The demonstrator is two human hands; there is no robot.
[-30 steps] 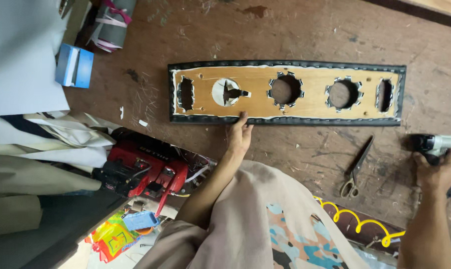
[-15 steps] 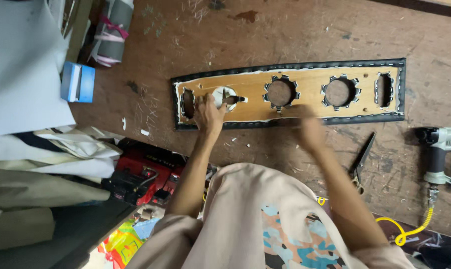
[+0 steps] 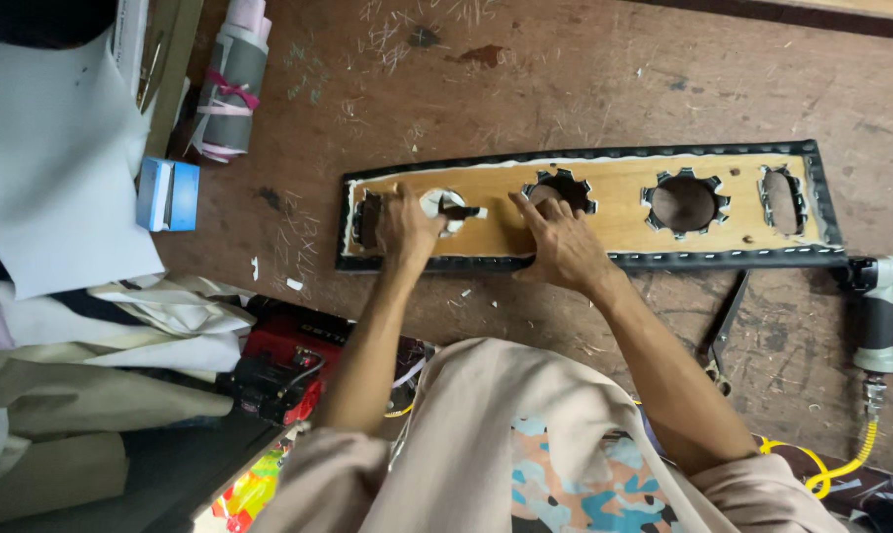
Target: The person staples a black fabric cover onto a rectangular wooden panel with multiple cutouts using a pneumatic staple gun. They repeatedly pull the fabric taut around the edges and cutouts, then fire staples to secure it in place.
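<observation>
L grip (image 3: 407, 225) & R grip (image 3: 562, 247) flat on wooden panel (image 3: 624, 202).

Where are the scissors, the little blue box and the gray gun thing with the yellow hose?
scissors (image 3: 725, 326), head view, on the dark blades beside the right forearm.
blue box (image 3: 168, 194), head view, on its top face.
gray air gun (image 3: 877, 321), head view, on its handle above the yellow hose.

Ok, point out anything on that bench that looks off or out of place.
On the wooden panel, the cutout by the left hand has white lining instead of dark trim. White scraps litter the workbench, which is heavily scratched and stained.
</observation>
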